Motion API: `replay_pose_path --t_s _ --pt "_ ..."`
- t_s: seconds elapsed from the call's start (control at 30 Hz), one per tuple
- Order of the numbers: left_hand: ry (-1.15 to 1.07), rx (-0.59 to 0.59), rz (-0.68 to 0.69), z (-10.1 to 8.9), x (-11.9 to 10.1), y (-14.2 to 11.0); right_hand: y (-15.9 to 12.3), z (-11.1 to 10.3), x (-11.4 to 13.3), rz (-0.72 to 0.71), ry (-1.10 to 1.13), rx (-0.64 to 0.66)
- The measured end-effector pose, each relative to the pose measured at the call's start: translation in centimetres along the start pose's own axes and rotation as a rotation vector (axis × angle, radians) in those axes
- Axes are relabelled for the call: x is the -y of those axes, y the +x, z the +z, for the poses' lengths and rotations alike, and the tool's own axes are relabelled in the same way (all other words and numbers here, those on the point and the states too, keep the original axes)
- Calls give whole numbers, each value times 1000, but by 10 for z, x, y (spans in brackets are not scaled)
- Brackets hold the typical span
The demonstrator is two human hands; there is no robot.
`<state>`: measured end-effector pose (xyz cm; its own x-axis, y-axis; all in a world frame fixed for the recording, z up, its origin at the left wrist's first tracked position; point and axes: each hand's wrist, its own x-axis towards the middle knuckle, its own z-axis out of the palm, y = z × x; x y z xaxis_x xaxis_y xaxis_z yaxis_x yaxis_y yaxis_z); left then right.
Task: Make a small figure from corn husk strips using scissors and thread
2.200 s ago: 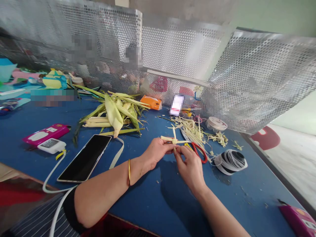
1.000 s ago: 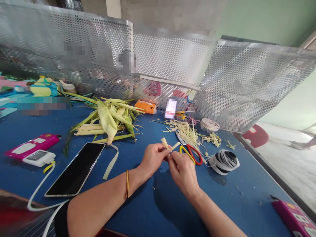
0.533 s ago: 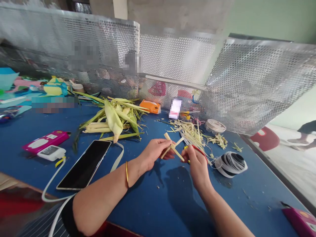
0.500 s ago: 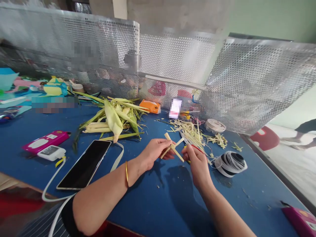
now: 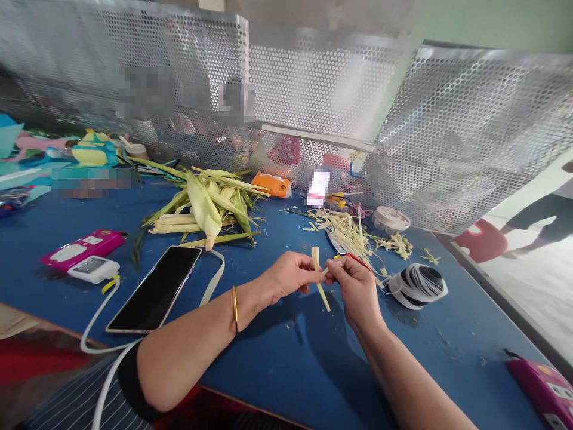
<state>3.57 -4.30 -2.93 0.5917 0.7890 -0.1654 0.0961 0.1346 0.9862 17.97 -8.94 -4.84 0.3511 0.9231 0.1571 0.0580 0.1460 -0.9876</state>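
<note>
My left hand (image 5: 290, 276) and my right hand (image 5: 353, 285) meet above the blue table (image 5: 277, 364). Both pinch a small piece made of pale leaf strips (image 5: 319, 276), which stands nearly upright between the fingertips. A gold bangle sits on my left wrist. Red-and-yellow scissors (image 5: 353, 258) lie just behind my right hand, mostly hidden by it. A pile of pale strip cuttings (image 5: 347, 230) lies beyond the hands.
Green palm leaves (image 5: 208, 206) are heaped at the left centre. A black phone (image 5: 156, 286), a white charger (image 5: 93, 269) and a pink device (image 5: 83, 246) lie at left. A black-and-white roll (image 5: 418, 285) sits to the right. Perforated metal screens (image 5: 340, 107) border the far edge.
The crossed strips have turned from a slanted cross to nearly upright. My right hand has moved in and closed on them again beside my left.
</note>
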Motion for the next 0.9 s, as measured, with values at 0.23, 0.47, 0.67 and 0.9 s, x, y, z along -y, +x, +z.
replay_pose_path --t_s 0.23,0.47,0.67,0.9 --pt "-52 -16 -66 -3 0 0 4 -6 3 65 63 46" --pt "-91 -2 -89 -6 -7 -1 6 -6 8 90 110 18" --pt "-35 9 -51 -4 -4 -1 4 -5 3 45 -13 59" --pt "26 19 -65 -2 -5 -3 11 -13 3 55 -98 91"
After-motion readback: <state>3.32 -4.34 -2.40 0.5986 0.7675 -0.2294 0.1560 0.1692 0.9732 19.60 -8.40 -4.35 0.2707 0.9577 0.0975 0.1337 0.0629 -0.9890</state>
